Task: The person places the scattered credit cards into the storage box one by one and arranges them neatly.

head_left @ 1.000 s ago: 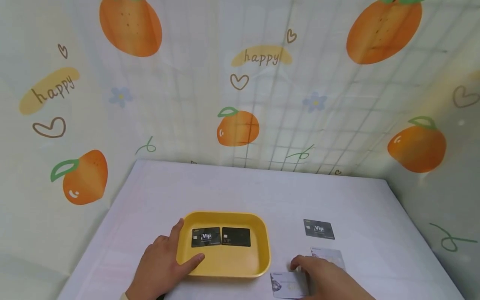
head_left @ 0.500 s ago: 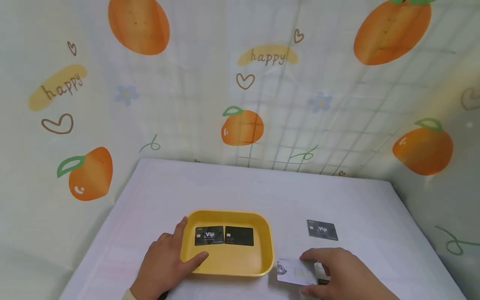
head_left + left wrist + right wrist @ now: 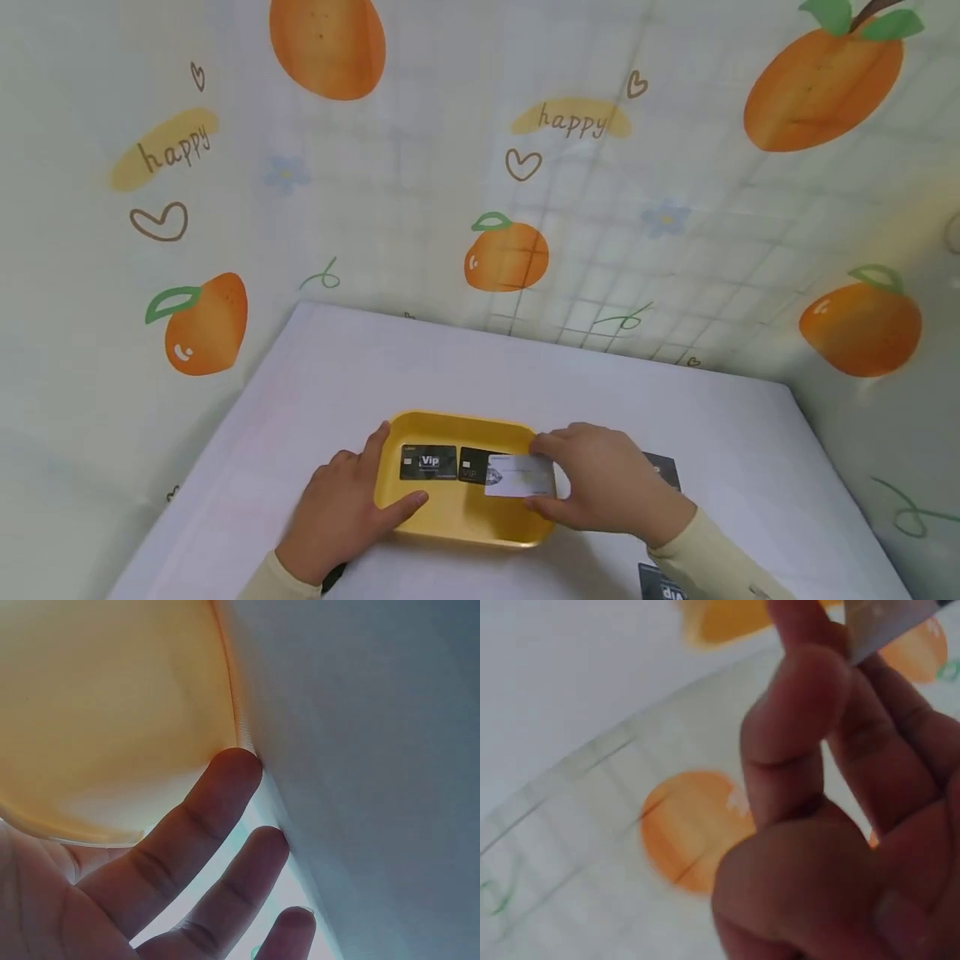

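My left hand [image 3: 337,508] holds the left side of a yellow tray [image 3: 465,537], its thumb over the near rim and its index finger along the far left corner. In the left wrist view, fingers [image 3: 225,780] lie against the outside of the tray. Two black VIP cards, a left one [image 3: 428,462] and a right one [image 3: 472,468], lie side by side in it. My right hand [image 3: 600,479] pinches a silvery-white card [image 3: 520,475] by its right end, over the tray's right part. That card overlaps the right black card in the head view.
On the white table [image 3: 360,367], right of the tray, a black card [image 3: 663,469] shows partly behind my right wrist. Another dark VIP card [image 3: 660,583] lies nearer, partly under the sleeve [image 3: 712,550]. A curtain printed with oranges [image 3: 506,257] stands behind the table.
My right hand has lifted the silvery-white card from the table and carried it left over the tray. My left hand stays on the tray; the head view has tilted and shifted slightly.
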Demonstrator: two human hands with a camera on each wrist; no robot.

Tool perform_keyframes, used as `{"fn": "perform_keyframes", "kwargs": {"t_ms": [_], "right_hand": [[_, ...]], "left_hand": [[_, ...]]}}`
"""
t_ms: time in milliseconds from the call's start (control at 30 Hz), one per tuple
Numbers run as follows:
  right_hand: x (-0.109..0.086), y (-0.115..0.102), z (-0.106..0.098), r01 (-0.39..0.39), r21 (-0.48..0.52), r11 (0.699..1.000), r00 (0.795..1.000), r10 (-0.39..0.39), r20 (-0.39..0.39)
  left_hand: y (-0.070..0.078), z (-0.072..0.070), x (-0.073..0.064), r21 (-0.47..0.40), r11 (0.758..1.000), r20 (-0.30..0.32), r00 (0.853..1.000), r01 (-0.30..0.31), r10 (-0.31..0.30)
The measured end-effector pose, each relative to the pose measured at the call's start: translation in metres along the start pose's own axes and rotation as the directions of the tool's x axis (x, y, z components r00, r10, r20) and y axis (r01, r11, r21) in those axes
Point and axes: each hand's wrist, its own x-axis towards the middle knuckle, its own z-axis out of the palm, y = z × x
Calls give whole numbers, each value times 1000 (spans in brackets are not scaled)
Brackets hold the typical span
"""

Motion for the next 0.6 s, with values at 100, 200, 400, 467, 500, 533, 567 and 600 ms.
{"fn": "perform_keyframes", "kwargs": {"t_ms": [100,200,400,467,500,533,567,600], "right_hand": [[28,-9,12,70,-10,998,995,-69,66],[52,-21,27,137,10,991,980,-137,142],[81,-46,47,219,19,976,953,-218,210],[87,-52,51,237,5,971,951,-233,203],[89,-55,53,248,-1,969,950,-243,197],[91,-58,55,261,-9,965,949,-255,187],[93,-60,57,272,-17,962,948,-265,177],[95,-63,60,282,-26,959,947,-274,167]], "left_hand": [[2,3,3,3,1000,-5,1000,-15,15],[3,6,4,11,1000,-16,1000,-22,23],[3,5,4,8,1000,-14,1000,-18,18],[3,3,3,-1,1000,-18,1000,-19,19],[2,1,2,-5,1000,-21,1000,-21,21],[2,0,1,-5,1000,-25,999,-22,22],[1,-2,1,-5,1000,-27,999,-23,23],[1,-3,-1,-4,1000,-25,999,-22,22]]}}
